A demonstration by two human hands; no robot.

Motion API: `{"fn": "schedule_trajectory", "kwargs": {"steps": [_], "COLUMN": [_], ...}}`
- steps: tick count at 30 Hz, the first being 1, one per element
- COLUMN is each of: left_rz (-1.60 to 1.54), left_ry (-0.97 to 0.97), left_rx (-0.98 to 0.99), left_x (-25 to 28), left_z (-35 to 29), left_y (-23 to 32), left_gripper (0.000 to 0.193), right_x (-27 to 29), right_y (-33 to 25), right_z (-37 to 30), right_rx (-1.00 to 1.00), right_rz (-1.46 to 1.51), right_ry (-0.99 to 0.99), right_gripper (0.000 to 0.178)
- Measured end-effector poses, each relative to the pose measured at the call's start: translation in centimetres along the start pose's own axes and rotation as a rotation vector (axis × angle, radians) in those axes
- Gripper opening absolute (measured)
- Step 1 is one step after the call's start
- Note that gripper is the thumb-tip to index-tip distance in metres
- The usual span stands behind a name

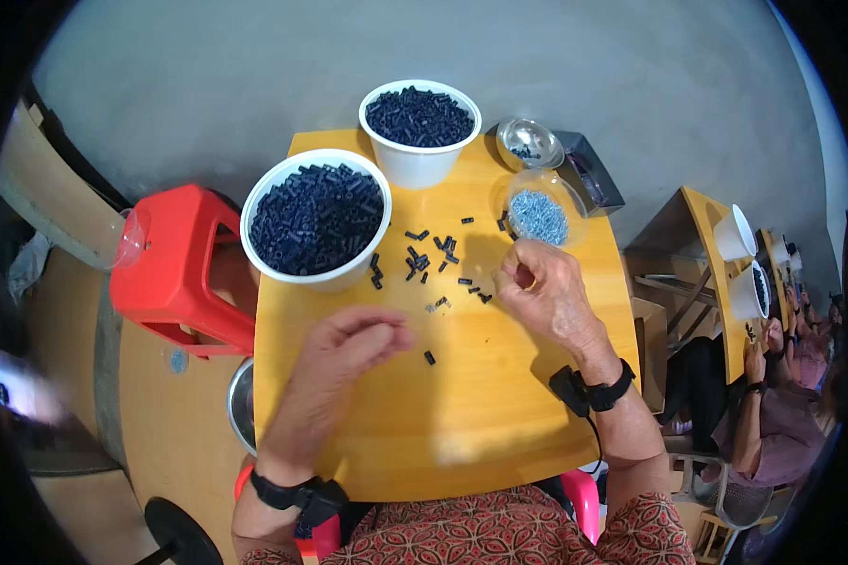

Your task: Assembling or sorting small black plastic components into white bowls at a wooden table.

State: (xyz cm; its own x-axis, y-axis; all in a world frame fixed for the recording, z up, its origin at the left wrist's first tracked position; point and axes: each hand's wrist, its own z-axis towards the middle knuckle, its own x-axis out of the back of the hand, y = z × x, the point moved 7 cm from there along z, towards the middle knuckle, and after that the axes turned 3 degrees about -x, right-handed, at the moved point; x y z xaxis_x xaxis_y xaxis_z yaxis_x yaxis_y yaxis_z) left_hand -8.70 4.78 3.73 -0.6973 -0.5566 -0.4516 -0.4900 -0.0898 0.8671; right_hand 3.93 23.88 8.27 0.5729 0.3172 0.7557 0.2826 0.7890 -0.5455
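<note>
My left hand (pixel 356 344) hovers above the left part of the yellow table, its fingers curled together and a little blurred. What it holds, if anything, cannot be made out. My right hand (pixel 548 290) is closed in a pinch just below a clear bowl of small silvery metal pieces (pixel 539 217); whatever lies between those fingertips is hidden. Small black plastic pieces (pixel 418 261) are scattered between the hands and the tubs. One single black piece (pixel 430 358) lies right of my left fingertips. A few tiny metal bits (pixel 438 304) rest near the middle.
Two white tubs, one at left (pixel 252 229) and one at the back (pixel 411 168), are heaped with black pieces. A metal bowl (pixel 530 141) and a dark box (pixel 591 174) stand back right. A red stool (pixel 174 254) is left of the table (pixel 424 443). Other people sit at tables far right.
</note>
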Motion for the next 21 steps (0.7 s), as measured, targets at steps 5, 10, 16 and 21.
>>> {"fn": "schedule_trajectory", "kwargs": {"steps": [5,10,16,21], "left_rz": [-0.080,-0.060,-0.058,-0.076], "left_ry": [-0.084,0.000,0.057,0.101], "left_rx": [0.041,0.011,0.014,-0.009], "left_x": [-2.1,-0.2,1.2,1.7], "left_z": [4.3,5.6,6.3,6.2], "left_y": [-3.5,-5.3,-6.1,-6.2], "left_gripper": [0.020,0.018,0.018,0.016], "right_x": [-1.1,-2.1,-2.9,-3.2], "right_y": [2.0,2.9,3.2,-0.3], "right_z": [1.0,0.5,1.4,4.8], "right_rx": [-0.220,-0.243,-0.234,-0.068], "right_rz": [0.199,0.324,0.293,0.162], "right_ry": [-0.056,-0.126,-0.159,-0.149], "right_gripper": [0.023,0.018,0.009,0.009]}}
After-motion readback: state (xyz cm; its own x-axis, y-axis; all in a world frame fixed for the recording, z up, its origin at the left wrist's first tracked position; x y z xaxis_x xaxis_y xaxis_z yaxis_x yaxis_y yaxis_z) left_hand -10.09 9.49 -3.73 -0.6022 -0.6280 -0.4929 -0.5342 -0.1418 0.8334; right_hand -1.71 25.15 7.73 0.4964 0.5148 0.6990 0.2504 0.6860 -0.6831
